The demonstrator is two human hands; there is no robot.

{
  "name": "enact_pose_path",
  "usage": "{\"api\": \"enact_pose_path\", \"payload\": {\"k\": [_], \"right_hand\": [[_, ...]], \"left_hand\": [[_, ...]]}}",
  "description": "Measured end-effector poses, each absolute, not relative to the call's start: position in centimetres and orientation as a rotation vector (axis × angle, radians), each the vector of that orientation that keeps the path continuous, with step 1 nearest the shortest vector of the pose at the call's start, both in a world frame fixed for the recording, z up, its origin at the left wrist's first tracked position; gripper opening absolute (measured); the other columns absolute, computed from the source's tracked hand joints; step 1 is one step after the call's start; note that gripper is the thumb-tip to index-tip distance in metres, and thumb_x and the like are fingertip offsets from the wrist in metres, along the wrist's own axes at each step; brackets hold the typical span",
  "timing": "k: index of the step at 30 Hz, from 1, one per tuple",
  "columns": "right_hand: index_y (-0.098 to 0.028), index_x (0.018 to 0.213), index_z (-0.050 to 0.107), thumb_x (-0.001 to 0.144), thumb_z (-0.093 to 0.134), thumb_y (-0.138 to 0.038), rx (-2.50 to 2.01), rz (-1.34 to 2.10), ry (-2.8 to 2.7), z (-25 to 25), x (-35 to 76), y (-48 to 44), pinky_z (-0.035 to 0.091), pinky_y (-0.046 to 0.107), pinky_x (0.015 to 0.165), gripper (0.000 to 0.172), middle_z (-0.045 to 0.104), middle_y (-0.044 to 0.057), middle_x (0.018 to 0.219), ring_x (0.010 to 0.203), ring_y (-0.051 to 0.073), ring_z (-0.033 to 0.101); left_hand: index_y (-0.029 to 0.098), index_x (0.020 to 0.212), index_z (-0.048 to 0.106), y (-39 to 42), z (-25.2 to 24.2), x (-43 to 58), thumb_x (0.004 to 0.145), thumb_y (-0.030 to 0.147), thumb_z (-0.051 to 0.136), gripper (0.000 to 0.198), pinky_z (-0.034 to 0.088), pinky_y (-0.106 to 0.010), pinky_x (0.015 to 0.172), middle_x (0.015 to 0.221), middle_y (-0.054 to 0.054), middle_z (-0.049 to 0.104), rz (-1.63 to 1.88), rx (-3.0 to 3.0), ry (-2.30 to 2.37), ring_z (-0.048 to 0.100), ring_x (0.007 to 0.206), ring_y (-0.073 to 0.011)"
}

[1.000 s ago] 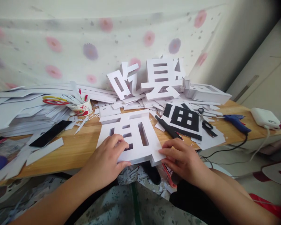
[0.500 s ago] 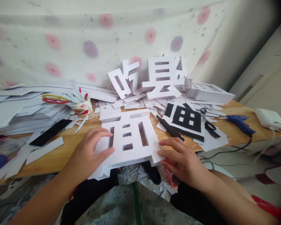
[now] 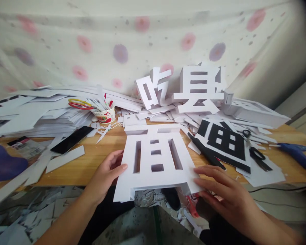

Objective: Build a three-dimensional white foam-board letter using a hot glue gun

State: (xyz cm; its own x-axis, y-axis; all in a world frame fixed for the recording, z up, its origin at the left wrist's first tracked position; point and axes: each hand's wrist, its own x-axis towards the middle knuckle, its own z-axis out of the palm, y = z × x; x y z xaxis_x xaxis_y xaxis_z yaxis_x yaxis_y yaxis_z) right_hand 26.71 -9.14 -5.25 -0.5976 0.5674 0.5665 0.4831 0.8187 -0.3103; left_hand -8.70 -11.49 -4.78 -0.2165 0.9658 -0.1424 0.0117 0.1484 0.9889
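A white three-dimensional character, apparently made of foam board, lies face up at the table's front edge, its lower end jutting past it. Long and short slots are cut through its face. My left hand grips its left edge, thumb on top and the other fingers down the side. At the lower right corner, my right hand holds the edge with its fingertips, fingers slightly spread. Beyond it on the right lies a black character cutout on white paper, with black-handled scissors beside it.
Finished white characters stand at the back among scraps. Stacked white boards lie left of a paper cup of tools. A black phone-like slab and a blue glue gun rest on the wooden table. Offcuts litter the floor.
My view has swung left, so things sit further right in the picture. My left hand has shifted from atop the character's face to its left edge. My right hand stays at the right corner.
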Motion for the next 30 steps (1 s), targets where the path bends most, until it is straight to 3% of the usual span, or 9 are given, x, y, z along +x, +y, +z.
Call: {"api": "enact_pose_path", "payload": {"k": [8, 12, 15, 18, 22, 27, 30], "right_hand": [[-0.021, 0.12, 0.059, 0.082, 0.066, -0.012, -0.757, 0.112, -2.431, -5.2, 27.0, -9.1, 0.052, 0.042, 0.098, 0.039, 0.064, 0.011, 0.123, 0.124, 0.027, 0.053], [-0.02, 0.113, 0.061, 0.082, 0.068, -0.02, -0.769, 0.204, -2.541, -2.6, 26.6, -8.6, 0.045, 0.047, 0.104, 0.031, 0.067, 0.011, 0.114, 0.113, 0.027, 0.06], [-0.021, 0.099, 0.064, 0.088, 0.059, -0.02, -0.786, 0.298, -2.508, -0.2, 24.7, -6.3, 0.05, 0.045, 0.095, 0.012, 0.071, 0.008, 0.097, 0.096, 0.024, 0.066], [-0.018, 0.108, 0.066, 0.093, 0.049, -0.02, -0.867, 0.17, -2.43, 0.9, 21.6, -2.6, 0.054, 0.043, 0.087, 0.022, 0.071, 0.012, 0.107, 0.102, 0.025, 0.065], [-0.013, 0.12, 0.064, 0.094, 0.044, -0.019, -1.067, 0.025, -2.521, 0.2, 18.2, 1.2, 0.051, 0.049, 0.094, 0.033, 0.066, 0.015, 0.124, 0.113, 0.03, 0.061], [-0.015, 0.109, 0.07, 0.096, 0.044, -0.018, -1.093, -0.049, -2.608, -1.2, 17.1, 1.2, 0.051, 0.043, 0.089, 0.029, 0.069, 0.012, 0.113, 0.103, 0.028, 0.061], [-0.014, 0.113, 0.069, 0.097, 0.04, -0.017, -1.146, -0.13, -2.585, -1.4, 17.0, 0.9, 0.051, 0.042, 0.084, 0.032, 0.068, 0.014, 0.111, 0.1, 0.028, 0.06]], "left_hand": [[0.023, 0.115, 0.049, -10.9, -5.1, -8.9, 0.074, 0.042, 0.072, 0.051, 0.051, -0.036, 0.084, 0.12, -0.008, 0.066, 1.241, 1.067, 1.545, 0.064, 0.105, -0.0256], [0.025, 0.121, 0.047, -10.7, -5.1, -9.1, 0.074, 0.042, 0.071, 0.055, 0.053, -0.035, 0.081, 0.119, -0.008, 0.066, 1.203, 1.093, 1.535, 0.065, 0.103, -0.0265], [0.027, 0.129, 0.045, -10.6, -5.0, -9.4, 0.077, 0.043, 0.069, 0.06, 0.053, -0.034, 0.084, 0.128, -0.008, 0.062, 1.155, 1.136, 1.492, 0.063, 0.109, -0.0266], [0.029, 0.138, 0.04, -10.6, -4.7, -9.6, 0.077, 0.044, 0.068, 0.069, 0.053, -0.034, 0.086, 0.136, -0.008, 0.057, 1.106, 1.151, 1.461, 0.061, 0.113, -0.0269], [0.028, 0.145, 0.036, -10.4, -4.2, -10.0, 0.077, 0.043, 0.066, 0.076, 0.055, -0.035, 0.085, 0.139, -0.009, 0.055, 1.012, 1.164, 1.487, 0.062, 0.112, -0.0284], [0.027, 0.138, 0.051, -9.8, -4.5, -10.5, 0.075, 0.038, 0.065, 0.066, 0.052, -0.04, 0.093, 0.144, -0.007, 0.051, 0.996, 1.34, 1.545, 0.054, 0.122, -0.0328], [0.028, 0.135, 0.055, -9.5, -4.7, -10.7, 0.074, 0.037, 0.065, 0.062, 0.05, -0.045, 0.095, 0.139, -0.007, 0.056, 1.013, 1.41, 1.559, 0.058, 0.117, -0.0338]]}}
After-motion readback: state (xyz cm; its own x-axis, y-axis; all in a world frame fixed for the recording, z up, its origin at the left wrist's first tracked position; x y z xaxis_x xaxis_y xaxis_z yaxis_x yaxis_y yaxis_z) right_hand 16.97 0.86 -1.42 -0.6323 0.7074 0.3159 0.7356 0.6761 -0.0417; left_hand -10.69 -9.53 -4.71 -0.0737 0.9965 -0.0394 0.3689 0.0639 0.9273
